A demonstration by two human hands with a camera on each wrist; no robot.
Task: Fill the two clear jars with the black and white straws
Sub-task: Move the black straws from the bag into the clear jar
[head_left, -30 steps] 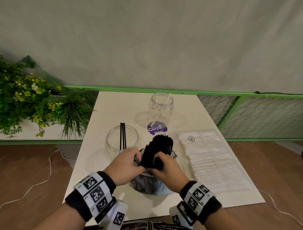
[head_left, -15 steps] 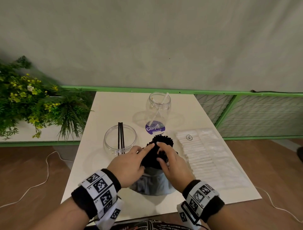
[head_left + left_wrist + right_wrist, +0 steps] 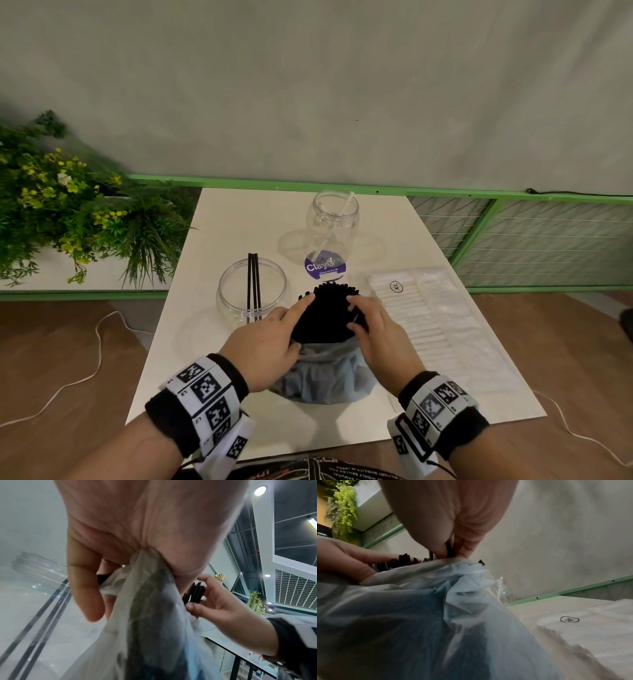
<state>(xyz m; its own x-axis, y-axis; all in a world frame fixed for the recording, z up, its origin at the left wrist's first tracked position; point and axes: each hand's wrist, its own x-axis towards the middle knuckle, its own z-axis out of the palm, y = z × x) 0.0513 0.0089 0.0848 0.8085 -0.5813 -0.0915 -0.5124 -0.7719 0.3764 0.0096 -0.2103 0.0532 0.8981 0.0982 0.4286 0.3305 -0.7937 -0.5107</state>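
- While both hands work at the bundle of black straws [image 3: 330, 313], the left hand [image 3: 265, 346] lies against its left side with the forefinger stretched up to the straw tips; the left wrist view shows its palm and curled fingers bunching the clear plastic bag [image 3: 325, 375] that wraps the bundle's lower half.
- On the other side, the right hand [image 3: 380, 337] curls round the bundle — in the right wrist view its thumb and fingertips [image 3: 464, 551] pinch a few black straws just above the bag's rumpled mouth.
- The bundle stands tilted away from the person, its free ends fanned out at the top, near the front middle of the white table [image 3: 239, 219].
- Just left of the bundle stands the wide clear jar [image 3: 251, 291], with three black straws [image 3: 253, 284] upright in it.
- Farther back, beyond the bundle, is the narrow-mouthed clear jar [image 3: 334, 224], holding one white straw [image 3: 334, 228] that leans to the right out of the mouth; a purple label [image 3: 324, 267] shows at its base.
- To the right of the bundle, a flat clear pack of white wrapped straws [image 3: 431, 318] lies on the table — a small round sticker sits near its far end.
- A green planter with yellow flowers [image 3: 68, 205] stands off the table's left side, and a green rail [image 3: 479, 198] runs behind.
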